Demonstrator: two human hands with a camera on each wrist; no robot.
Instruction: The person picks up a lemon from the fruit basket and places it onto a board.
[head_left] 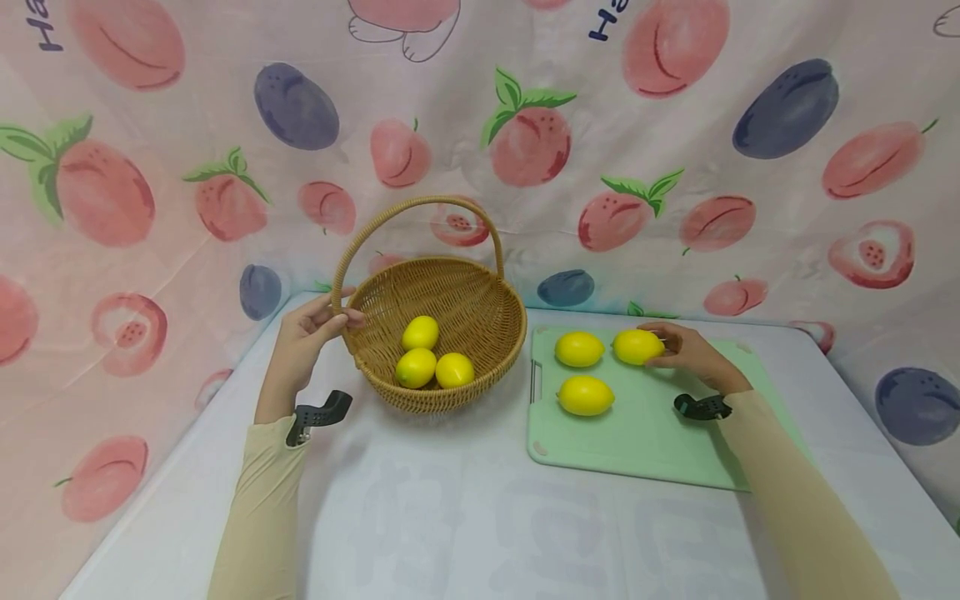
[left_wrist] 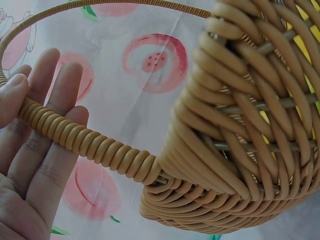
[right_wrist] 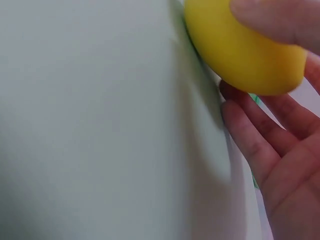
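Wicker basket point(head_left: 467, 304) w/ 3 lemons point(head_left: 416, 367) in it; L hand point(head_left: 300, 342) pinches its handle point(left_wrist: 90, 139) btwn thumb & near-straight fingers; R hand point(head_left: 693, 354), fingers part-curled, grips lemon point(head_left: 636, 347) at green board point(head_left: 630, 446), R of basket

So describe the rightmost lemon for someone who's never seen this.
Right of the wicker basket lies a light-green cutting board. Near its far edge, find the board's rightmost lemon. Unlike the other two lemons there, the right hand touches it.

Long, loose beige sleeves point(head_left: 262, 508), creased toward the left cuff, black, curved, perforated wrist mounts point(head_left: 325, 413) on both arms
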